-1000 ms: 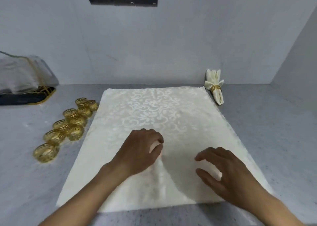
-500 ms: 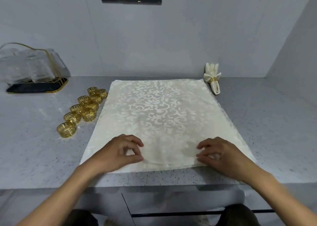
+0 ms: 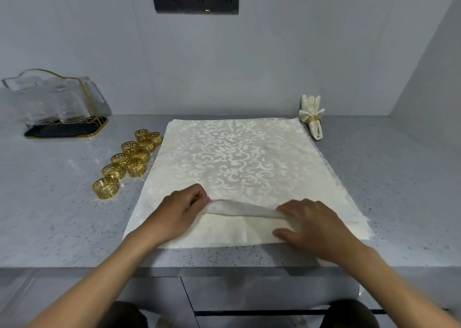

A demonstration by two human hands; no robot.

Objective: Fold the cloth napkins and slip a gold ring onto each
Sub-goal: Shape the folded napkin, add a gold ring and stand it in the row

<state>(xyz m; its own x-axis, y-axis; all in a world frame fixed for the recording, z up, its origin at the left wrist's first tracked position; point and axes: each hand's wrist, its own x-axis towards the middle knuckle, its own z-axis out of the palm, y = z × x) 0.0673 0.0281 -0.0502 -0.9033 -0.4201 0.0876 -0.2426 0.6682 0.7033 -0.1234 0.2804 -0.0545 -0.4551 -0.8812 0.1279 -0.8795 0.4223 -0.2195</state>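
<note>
**Soft damask napkin, lifted in a ridge near the front edge**

Lay spread flat on the grey speckled countertop point(image 3: 386, 178), this cream damask napkin point(image 3: 237, 158), with the near edge almost at the front of the counter. Was gripped by both hands close to that near edge: left hand point(image 3: 179, 213) with fingers curled and pinching the cloth, right hand point(image 3: 314, 224) with fingertips closed on the other end of the same raised ridge and thumb spread low on the fabric. Stood up between them as a loose pleat point(image 3: 244, 208), sagging a little in the middle.

Judged light, thin and limp, with no stiffness to keep a crease without pressure; likely a bit slick on the smooth stone, so able to slide when pulled. Best taken at the fold line with both hands well apart, as here, and pressed flat after each pleat. Not fragile.

Waited to the left of the cloth, the cluster of gold napkin rings point(image 3: 129, 160), rigid and openwork, probably easy to roll. Lay already finished at the far right corner, one folded napkin with its ring point(image 3: 313, 119).
</note>
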